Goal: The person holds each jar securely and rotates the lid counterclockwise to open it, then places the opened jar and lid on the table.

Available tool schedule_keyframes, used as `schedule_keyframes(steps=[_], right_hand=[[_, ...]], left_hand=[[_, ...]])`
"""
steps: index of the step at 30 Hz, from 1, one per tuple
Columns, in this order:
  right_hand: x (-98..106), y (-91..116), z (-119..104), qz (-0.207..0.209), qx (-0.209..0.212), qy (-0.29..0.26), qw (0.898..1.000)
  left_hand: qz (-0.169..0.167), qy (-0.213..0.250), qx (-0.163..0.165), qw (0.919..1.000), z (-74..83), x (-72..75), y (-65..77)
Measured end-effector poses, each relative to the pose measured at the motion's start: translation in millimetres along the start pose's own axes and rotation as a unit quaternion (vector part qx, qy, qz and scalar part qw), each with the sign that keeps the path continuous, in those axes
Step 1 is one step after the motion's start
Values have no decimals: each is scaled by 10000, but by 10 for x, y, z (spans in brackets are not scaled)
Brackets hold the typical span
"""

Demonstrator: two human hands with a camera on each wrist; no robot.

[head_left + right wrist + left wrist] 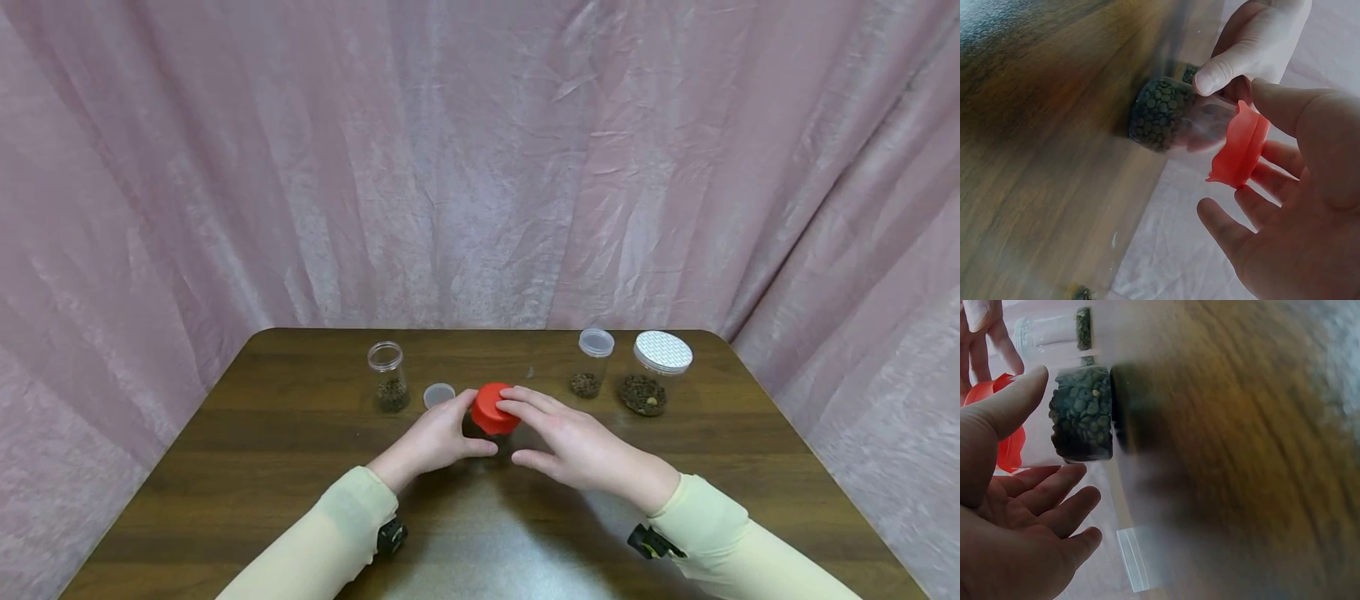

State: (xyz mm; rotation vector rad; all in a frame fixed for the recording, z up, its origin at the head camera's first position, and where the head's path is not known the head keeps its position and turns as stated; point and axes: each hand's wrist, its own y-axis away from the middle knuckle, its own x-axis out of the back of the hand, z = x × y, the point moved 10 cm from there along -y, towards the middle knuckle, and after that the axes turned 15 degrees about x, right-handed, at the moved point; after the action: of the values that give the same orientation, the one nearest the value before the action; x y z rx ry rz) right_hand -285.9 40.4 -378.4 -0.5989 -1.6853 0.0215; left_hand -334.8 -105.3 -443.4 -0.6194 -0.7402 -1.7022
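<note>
Pink curtains (pixel 480 167) are hung behind a wooden table (pixel 285 483); near its middle, a clear jar (pixel 1175 117) of dark pellets (pixel 1082 412) is stood upright, capped by a red lid (pixel 495 408); the jar is loosely encircled by the left hand (pixel 446 437), thumb and fingers curved on either side; the lid is touched by the right hand (pixel 573 442), its fingers spread, nothing gripped; probably light, stiff and slippery, the jar is best held by its sides, the softer-looking lid by its rim.

We've got pale yellow-green sleeves (pixel 330 523) on both arms, plus small black wrist units (pixel 654 542) (yellowish bit on the right one).
</note>
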Motion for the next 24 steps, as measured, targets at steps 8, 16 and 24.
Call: schedule_keyframes(steps=[8,16,24], right_hand=[[15,49,27,4,-82,-41,10000],[8,90,57,10,-135,-120,9998],[1,123,87,20,-178,-213,9996]], left_hand=[[166,-111,-283,9994,47,-9,-2],[187,-123,-334,9992,74,-33,-16],[141,-200,-260,9994,69,-71,-44]])
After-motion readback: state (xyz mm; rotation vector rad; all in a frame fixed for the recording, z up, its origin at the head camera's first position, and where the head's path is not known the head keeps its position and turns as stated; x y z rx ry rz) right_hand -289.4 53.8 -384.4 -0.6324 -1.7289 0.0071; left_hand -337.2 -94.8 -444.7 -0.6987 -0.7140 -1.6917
